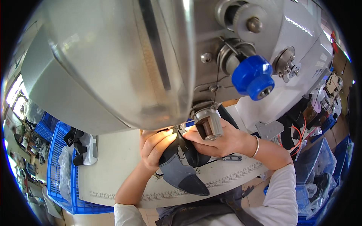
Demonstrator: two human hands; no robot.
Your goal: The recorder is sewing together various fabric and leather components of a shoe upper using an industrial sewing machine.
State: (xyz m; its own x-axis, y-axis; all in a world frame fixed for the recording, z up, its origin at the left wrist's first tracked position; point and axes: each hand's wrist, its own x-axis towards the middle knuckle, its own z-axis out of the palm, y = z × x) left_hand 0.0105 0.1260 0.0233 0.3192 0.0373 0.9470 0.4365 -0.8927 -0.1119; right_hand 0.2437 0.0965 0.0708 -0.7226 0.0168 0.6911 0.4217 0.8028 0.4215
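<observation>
Both hands grip a grey and black shoe upper (177, 171) under the head of a large white sewing machine (90, 67). My left hand (156, 147) pinches its left edge, with the fingertips close to the lit needle area. On the other side, my right hand (215, 139) closes round the black part, partly hidden behind a metal machine fitting (207, 122). The upper's grey and black end hangs toward me over the table's printed ruler, and loose threads stick out from it. Machine parts cover the needle itself.
A pale table (113, 165) with a curved front edge lies under my forearms. More shoe uppers (85, 147) rest at its left, beside a blue plastic basket (62, 165). Metal thread snips (230, 158) lie near my right wrist. A blue knob (252, 77) juts from the machine.
</observation>
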